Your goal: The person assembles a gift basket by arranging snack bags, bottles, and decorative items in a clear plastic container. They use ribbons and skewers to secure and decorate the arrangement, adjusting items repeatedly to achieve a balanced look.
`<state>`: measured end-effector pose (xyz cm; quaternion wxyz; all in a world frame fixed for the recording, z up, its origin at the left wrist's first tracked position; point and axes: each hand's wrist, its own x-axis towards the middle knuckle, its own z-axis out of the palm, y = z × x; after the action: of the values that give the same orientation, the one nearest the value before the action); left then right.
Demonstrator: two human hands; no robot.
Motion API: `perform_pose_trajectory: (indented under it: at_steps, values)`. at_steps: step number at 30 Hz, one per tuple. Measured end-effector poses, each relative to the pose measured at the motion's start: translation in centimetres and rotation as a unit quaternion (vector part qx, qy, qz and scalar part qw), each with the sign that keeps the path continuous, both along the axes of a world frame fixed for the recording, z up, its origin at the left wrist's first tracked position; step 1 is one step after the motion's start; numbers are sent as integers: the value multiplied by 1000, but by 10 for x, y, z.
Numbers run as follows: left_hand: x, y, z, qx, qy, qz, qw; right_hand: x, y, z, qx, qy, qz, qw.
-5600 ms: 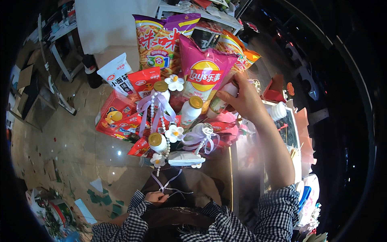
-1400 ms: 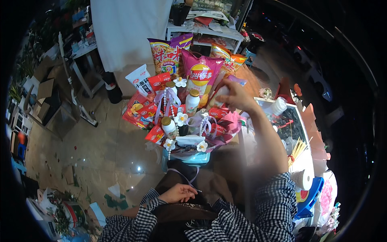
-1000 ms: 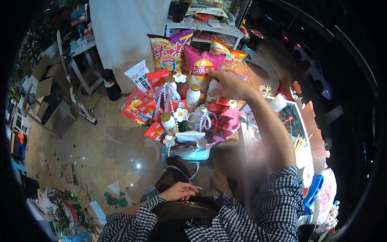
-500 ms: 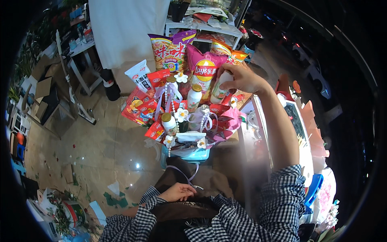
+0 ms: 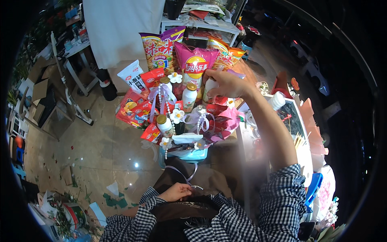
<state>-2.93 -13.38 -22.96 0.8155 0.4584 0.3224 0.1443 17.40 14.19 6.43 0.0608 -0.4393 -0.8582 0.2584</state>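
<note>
With its fingers round the top, my right hand [image 5: 230,84] grips a small white bottle [image 5: 210,85] at the right of a snack arrangement, in front of the magenta chip bag [image 5: 195,60]. The bottle's lower part is partly hidden. Beside it stands a similar gold-capped bottle [image 5: 189,98]; another gold-capped bottle [image 5: 164,126] leans nearer to me. White flowers [image 5: 177,115], strung beads and lilac ribbon bows [image 5: 196,118] decorate the front. My left hand [image 5: 176,192] rests closed over my lap, a short bead strand by its fingertips; what it holds is hidden.
Red snack packets [image 5: 130,108] and a purple-yellow snack bag [image 5: 160,50] fill the arrangement's left and back, above a light blue base [image 5: 189,155]. At right is a cluttered table with a clear cup [image 5: 277,101]. Scraps and leaves [image 5: 115,199] litter the tiled floor.
My right hand has lowered the bottle into the arrangement, beside the gold-capped one. The view has shifted slightly, moving the arrangement left in the picture. My left hand has stayed put.
</note>
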Motion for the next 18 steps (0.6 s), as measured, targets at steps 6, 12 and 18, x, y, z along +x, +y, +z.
perform_pose_trajectory:
  at_steps: [6,12,18]
  values:
    - [0,-4,-7,8,-11,7,1000,0,1,-17,15,28,6,999]
    - [-4,-12,16,45,7,10,999,-4,-3,-18,-10,-3,-35,999]
    - [-13,-33,20,75,2,18,997,8,-8,-7,-20,3,-104,994]
